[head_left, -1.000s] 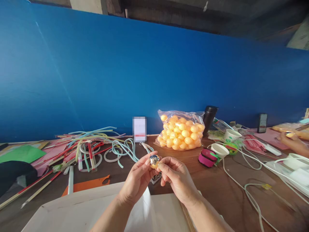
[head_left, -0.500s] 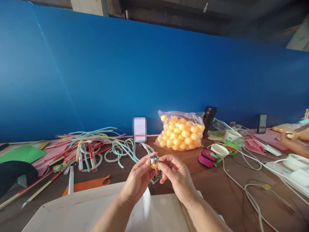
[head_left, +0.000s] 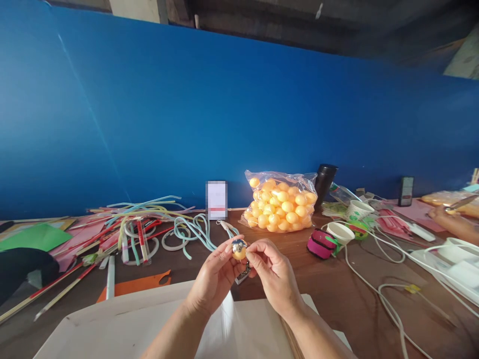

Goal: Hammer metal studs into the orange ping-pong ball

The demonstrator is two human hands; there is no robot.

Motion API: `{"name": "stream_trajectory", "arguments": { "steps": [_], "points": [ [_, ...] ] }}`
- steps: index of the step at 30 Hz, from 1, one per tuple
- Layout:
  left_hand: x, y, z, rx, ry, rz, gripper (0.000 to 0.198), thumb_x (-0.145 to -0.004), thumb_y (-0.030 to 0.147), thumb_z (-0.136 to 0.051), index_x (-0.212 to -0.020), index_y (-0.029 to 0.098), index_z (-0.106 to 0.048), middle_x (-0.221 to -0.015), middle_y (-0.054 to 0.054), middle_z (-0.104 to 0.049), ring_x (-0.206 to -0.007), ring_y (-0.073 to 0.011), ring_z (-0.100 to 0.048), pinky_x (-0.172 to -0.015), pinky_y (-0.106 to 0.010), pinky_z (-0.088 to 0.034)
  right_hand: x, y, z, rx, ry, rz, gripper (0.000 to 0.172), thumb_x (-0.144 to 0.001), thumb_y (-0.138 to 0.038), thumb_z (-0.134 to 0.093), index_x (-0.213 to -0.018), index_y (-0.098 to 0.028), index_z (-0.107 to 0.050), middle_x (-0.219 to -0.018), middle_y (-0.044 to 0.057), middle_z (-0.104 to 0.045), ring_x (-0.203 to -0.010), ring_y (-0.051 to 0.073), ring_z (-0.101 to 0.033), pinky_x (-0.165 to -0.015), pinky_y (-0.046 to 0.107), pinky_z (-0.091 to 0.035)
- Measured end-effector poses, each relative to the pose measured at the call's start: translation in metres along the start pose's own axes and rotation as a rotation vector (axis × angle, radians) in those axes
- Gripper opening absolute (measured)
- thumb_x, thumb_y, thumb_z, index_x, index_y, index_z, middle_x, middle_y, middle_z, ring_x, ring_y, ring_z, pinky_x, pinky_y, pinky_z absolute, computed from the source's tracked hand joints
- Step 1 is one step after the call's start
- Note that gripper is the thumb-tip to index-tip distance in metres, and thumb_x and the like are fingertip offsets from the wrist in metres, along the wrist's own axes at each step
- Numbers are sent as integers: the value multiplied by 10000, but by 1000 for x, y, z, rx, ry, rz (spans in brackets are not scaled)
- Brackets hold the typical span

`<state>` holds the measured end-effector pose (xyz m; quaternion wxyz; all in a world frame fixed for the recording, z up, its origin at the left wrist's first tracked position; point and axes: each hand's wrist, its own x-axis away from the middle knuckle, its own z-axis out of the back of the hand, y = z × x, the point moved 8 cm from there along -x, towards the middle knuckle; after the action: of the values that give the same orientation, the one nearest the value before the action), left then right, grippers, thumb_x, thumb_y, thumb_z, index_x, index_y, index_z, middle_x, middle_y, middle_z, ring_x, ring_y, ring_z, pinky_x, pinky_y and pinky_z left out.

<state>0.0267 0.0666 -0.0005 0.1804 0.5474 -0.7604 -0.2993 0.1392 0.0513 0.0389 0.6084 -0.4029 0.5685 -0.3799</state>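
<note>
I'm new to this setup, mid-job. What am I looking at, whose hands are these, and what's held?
There's no robot: a camera on a person's head looks forward and down at their bare hands. The left hand holds a small shiny ball, silvery above, yellow-orange below; the right hand has its fingertips beside it, contact unclear. On the brown table are a clear bag of orange balls, a black bottle and a magenta pouch.

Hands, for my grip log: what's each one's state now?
Left hand: closed, holding the shiny ball.
Right hand: curled beside the ball; grip unclear.
</note>
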Motion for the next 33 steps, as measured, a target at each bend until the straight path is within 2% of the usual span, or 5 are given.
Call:
{"name": "stream_trajectory", "arguments": {
  "steps": [7, 12, 24, 31, 33],
  "points": [
    [1, 3, -3, -21, 12, 2, 364, -856, 266, -576, -1185, 119, -625, -937, -102, -644, -763, -151, -570, -739, -295, -473, 0, 9, -1, -101, -37, -145, 202, -904, -379, -606, -847, -186, -616, -567, -45, -563, -470, 81, -488, -464, 188, -426],
    [1, 3, -1, -33, 21, 5, 354, -856, 258, -580, -1176, 115, -629, -954, -106, -651, -768, -144, -577, -745, -280, -475, -1, 9, -1, -91, -50, -176, 218, -912, -384, -587, -839, -179, -591, -556, -59, -546, -450, 70, -468, -453, 181, -404],
    [-1, 4, 2, -36, 6, -9, 338, -863, 264, -571, -1169, 134, -633, -992, -110, -661, -852, -172, -596, -783, -301, -473, 1, 4, -5, -79, -68, -132, 126, -860, -300, -650, -883, -187, -599, -748, -20, -599, -538, 88, -510, -504, 207, -446],
    [-1, 4, 0, -41, -7, -6, 338, -879, 251, -545, -1186, 133, -622, -1039, -119, -663, -895, -177, -601, -815, -307, -468, 0, 7, -3, -159, -83, -196, 152, -841, -317, -685, -818, -171, -648, -545, -53, -564, -504, 89, -516, -511, 199, -427],
    [0, 5, -2, -42, -10, -6, 332, -881, 243, -540, -1183, 135, -626, -1036, -116, -664, -887, -173, -604, -813, -300, -469, 0, 11, -4, -223, -90, -236, 158, -828, -319, -698, -820, -167, -653, -569, -38, -607, -486, 84, -512, -483, 194, -413]
  ]
}}
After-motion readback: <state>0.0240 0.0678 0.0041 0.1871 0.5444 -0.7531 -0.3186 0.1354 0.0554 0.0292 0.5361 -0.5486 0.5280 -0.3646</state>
